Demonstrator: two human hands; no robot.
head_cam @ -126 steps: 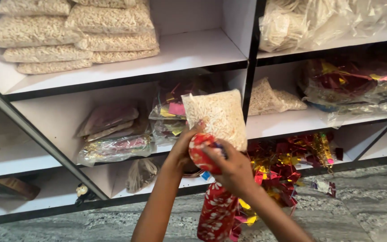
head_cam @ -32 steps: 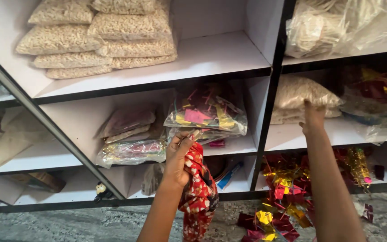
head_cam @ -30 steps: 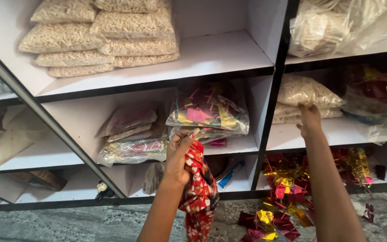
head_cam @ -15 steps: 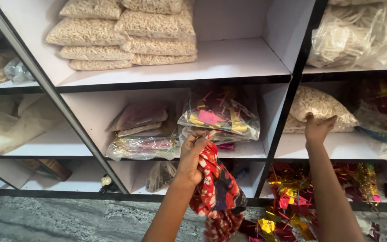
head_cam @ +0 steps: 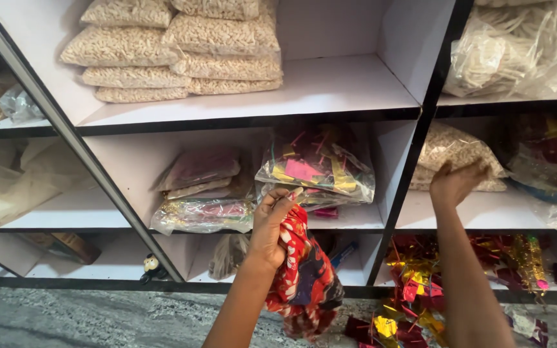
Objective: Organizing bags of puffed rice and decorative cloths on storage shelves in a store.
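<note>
Your left hand sits just left of the frame's centre, its fingers clenched around a bunch of red patterned packets that hangs down from the grip toward the lower centre of the frame. The top of the bunch touches the front of a clear bag of coloured paper strips, which lies on the middle shelf.

Your right hand is at the right of centre, raised in front of the next compartment. Its fingers are released and spread, grasping nothing, and the hand is just in front of a bag of pale puffed pieces that rests on the white shelf board there.

To the left of the strip bag, 1 stack of flat pinkish packets lies in the same compartment. In the upper left of the frame, several bags of pale puffed snacks are piled on the top shelf. At the lower right, shiny red and gold foil decorations fill the bottom compartment.
</note>
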